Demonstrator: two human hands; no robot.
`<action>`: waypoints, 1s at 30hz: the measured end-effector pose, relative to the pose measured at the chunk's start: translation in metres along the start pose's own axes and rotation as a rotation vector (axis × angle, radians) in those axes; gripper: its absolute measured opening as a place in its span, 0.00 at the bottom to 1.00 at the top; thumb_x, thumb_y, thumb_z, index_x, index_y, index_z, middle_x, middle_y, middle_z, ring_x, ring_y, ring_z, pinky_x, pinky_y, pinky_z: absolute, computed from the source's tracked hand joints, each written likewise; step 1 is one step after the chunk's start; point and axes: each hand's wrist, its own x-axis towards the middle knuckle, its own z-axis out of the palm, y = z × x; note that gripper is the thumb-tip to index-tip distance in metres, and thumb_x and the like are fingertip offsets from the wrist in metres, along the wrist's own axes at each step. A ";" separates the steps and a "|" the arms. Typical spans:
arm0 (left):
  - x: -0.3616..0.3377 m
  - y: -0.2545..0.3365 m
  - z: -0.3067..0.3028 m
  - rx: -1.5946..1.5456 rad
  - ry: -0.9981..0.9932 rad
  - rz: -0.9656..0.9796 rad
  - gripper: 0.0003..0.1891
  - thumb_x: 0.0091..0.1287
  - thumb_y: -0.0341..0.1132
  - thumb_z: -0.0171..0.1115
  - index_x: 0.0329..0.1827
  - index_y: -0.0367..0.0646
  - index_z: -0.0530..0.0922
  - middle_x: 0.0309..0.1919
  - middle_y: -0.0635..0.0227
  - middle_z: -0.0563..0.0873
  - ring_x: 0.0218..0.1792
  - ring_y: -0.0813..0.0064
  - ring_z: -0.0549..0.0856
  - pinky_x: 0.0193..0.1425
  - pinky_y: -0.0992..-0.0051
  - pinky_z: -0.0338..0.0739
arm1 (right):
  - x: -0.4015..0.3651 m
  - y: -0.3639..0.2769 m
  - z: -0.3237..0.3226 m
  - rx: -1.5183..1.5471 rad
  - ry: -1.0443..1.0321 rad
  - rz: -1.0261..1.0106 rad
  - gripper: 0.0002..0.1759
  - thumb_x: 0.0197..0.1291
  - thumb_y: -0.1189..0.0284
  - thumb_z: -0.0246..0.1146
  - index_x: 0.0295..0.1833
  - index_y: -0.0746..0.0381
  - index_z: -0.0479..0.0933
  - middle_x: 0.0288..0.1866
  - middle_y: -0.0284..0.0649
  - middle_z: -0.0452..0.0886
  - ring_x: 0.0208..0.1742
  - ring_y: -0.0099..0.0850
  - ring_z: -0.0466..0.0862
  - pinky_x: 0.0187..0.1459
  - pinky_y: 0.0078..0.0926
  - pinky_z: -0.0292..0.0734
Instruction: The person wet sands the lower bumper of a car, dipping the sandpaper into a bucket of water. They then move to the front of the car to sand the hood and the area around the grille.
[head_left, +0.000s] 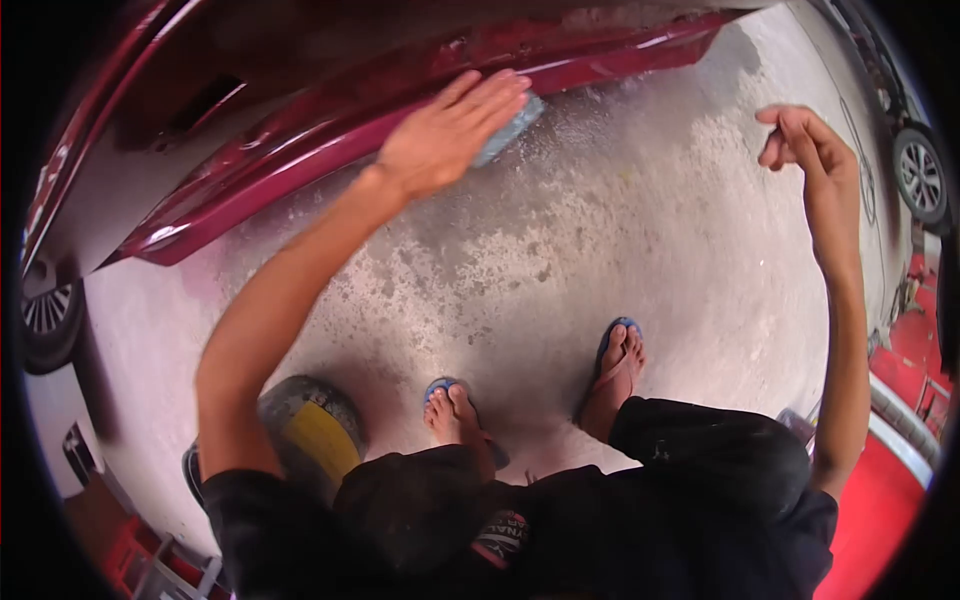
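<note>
My left hand [455, 135] is stretched over the lower edge of a dark red car panel [340, 150]. Its fingers are straight and close together. A grey-blue pad or folded cloth [512, 130] sticks out from under that hand, against the panel's edge; its exact kind is not clear. The thumb is hidden. Off to the right, my right hand [822, 150] is raised over the floor, away from the panel. Its fingers are loosely bent and nothing shows between them.
The concrete floor [680, 230] has wet, dark patches below the panel. A round black object with a yellow band [320, 435] stands by my left foot. Another car's wheel [918, 175] is at far right, near a cable [865, 185] and red items [905, 340]. Another wheel [50, 315] shows at left.
</note>
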 end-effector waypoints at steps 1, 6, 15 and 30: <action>-0.021 -0.013 0.003 0.004 0.018 0.051 0.40 0.76 0.26 0.45 0.93 0.45 0.47 0.93 0.70 0.49 0.92 0.68 0.48 0.96 0.59 0.40 | -0.020 0.002 -0.002 -0.023 0.016 0.055 0.20 0.85 0.60 0.57 0.54 0.65 0.87 0.32 0.31 0.80 0.37 0.21 0.78 0.46 0.22 0.73; -0.084 -0.051 -0.005 0.055 -0.139 0.143 0.40 0.74 0.27 0.47 0.91 0.40 0.52 0.93 0.65 0.50 0.92 0.66 0.49 0.96 0.59 0.43 | -0.116 0.015 -0.026 0.017 0.020 0.358 0.19 0.85 0.62 0.56 0.52 0.65 0.87 0.30 0.30 0.80 0.37 0.20 0.78 0.45 0.21 0.72; -0.047 -0.031 0.000 0.042 0.031 0.104 0.40 0.74 0.27 0.45 0.92 0.39 0.50 0.92 0.66 0.53 0.92 0.66 0.52 0.95 0.59 0.47 | -0.073 0.022 0.047 0.090 -0.303 0.274 0.18 0.86 0.66 0.53 0.54 0.63 0.87 0.32 0.30 0.83 0.37 0.19 0.79 0.45 0.22 0.74; 0.048 -0.028 -0.015 -0.026 -0.008 0.241 0.40 0.70 0.27 0.48 0.89 0.34 0.56 0.92 0.59 0.54 0.92 0.63 0.52 0.94 0.59 0.49 | -0.109 -0.017 0.005 0.384 -0.156 0.474 0.15 0.84 0.67 0.59 0.50 0.66 0.86 0.34 0.33 0.82 0.38 0.20 0.80 0.48 0.22 0.74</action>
